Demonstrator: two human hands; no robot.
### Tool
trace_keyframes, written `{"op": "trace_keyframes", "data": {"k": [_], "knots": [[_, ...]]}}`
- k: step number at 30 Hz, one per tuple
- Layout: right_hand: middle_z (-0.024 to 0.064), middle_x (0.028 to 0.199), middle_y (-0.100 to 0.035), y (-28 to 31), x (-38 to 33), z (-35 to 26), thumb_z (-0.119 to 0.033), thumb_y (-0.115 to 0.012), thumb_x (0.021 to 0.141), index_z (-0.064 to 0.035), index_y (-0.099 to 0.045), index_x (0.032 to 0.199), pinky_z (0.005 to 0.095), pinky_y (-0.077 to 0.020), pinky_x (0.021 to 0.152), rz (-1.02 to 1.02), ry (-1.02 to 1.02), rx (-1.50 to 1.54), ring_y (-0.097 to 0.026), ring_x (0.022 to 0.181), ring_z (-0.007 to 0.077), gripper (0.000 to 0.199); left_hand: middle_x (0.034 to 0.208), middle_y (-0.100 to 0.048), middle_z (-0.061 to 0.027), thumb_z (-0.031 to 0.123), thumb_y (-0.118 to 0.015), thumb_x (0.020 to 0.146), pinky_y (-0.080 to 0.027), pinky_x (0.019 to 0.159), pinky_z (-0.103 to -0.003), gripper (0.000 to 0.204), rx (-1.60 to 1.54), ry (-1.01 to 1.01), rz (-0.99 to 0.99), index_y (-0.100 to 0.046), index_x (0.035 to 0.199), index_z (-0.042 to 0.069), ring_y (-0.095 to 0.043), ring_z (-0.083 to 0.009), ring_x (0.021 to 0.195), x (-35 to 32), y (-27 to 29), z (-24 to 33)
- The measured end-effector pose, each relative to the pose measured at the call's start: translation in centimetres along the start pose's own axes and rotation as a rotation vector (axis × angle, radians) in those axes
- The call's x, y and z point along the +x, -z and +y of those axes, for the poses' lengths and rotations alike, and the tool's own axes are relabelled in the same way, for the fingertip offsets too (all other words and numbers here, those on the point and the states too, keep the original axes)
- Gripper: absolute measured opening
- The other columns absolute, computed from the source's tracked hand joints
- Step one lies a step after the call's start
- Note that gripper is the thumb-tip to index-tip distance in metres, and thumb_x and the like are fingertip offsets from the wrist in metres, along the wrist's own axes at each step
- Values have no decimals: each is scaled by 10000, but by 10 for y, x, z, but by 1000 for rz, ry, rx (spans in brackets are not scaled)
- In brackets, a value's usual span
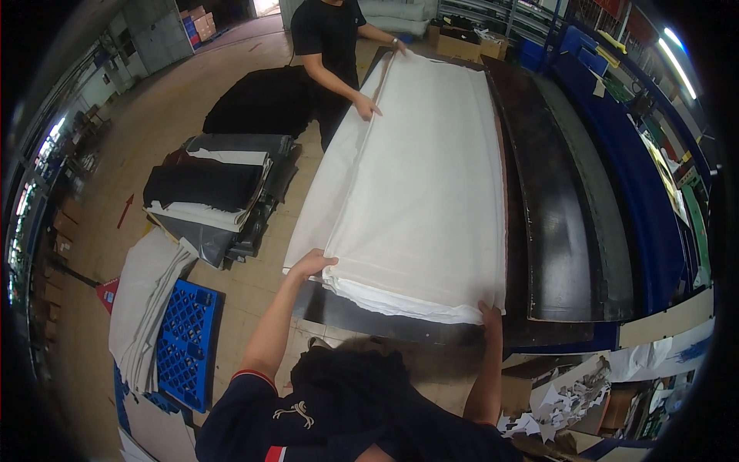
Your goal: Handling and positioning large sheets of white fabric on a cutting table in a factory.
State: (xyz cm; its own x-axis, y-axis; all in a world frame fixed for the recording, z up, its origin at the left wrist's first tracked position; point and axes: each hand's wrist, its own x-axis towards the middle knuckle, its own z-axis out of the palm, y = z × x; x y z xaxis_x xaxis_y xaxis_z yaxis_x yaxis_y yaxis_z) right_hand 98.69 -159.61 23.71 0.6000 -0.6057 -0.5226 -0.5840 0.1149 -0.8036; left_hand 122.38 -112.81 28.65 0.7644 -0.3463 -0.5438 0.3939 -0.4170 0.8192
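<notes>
A long stack of white fabric (431, 177) lies over the dark table, its layers showing along the near edge. At its near left corner, my left hand (312, 264) is closed on the fabric edge, thumb on top. My right hand (490, 312) grips the near right corner; its fingers are partly hidden and a little blurred. Across the table a co-worker in a black shirt (327, 38) has one hand (366, 106) on the fabric's left edge and the other (399, 46) at its far left corner. A strip of the lower white layer (319, 204) shows left of the upper ones.
The dark tabletop (354, 316) shows along the near side. To the right runs a machine with a shiny black panel (558, 223) and a blue frame (647, 223). Folded cloth piles (202, 185) and a blue pallet (191, 339) stand left. Paper scraps (566, 396) fill a box at lower right.
</notes>
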Motion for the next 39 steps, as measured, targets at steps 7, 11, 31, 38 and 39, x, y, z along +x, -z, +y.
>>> {"op": "trace_keyframes", "data": {"k": [7, 11, 31, 38, 39], "knots": [[71, 887, -588, -42, -14, -26, -257, -614, 805, 7, -550, 1079, 328, -457, 577, -157, 12, 12, -564, 732, 181, 385, 889, -644, -123, 249, -625, 795, -477, 659, -329, 354, -81, -49, 158, -619, 993, -45, -609, -200, 777, 6, 37, -14], [63, 802, -585, -78, -1, -8, -243, -604, 829, 2, -577, 986, 289, -452, 486, -277, 151, 41, -563, 627, 161, 292, 802, -643, -124, 279, -631, 791, -484, 564, -339, 333, 75, 16, 312, -638, 921, -28, -619, -218, 687, 25, 87, -18], [198, 1404, -252, -50, 8, 4, -394, -413, 901, -239, -277, 1388, 513, -248, 1013, 746, 483, -980, -248, 1283, 400, 528, 882, -632, -163, 269, -736, 693, -477, 715, -345, 458, 150, -297, 695, -532, 983, -21, -618, -252, 806, 27, 64, -74], [183, 1378, -312, -2, 38, 6, -325, -388, 921, -264, -280, 1388, 519, -250, 996, 741, 511, -976, -291, 1263, 372, 483, 852, -617, -160, 273, -760, 675, -473, 690, -352, 481, 208, -248, 664, -510, 975, -8, -603, -254, 779, 12, 15, -81], [185, 1376, -313, 4, 40, 3, -333, -380, 923, -264, -278, 1388, 529, -242, 994, 710, 481, -974, -289, 1263, 371, 481, 847, -617, -164, 272, -756, 679, -470, 696, -355, 477, 238, -245, 677, -509, 973, -10, -602, -266, 780, 9, 8, -82]]}}
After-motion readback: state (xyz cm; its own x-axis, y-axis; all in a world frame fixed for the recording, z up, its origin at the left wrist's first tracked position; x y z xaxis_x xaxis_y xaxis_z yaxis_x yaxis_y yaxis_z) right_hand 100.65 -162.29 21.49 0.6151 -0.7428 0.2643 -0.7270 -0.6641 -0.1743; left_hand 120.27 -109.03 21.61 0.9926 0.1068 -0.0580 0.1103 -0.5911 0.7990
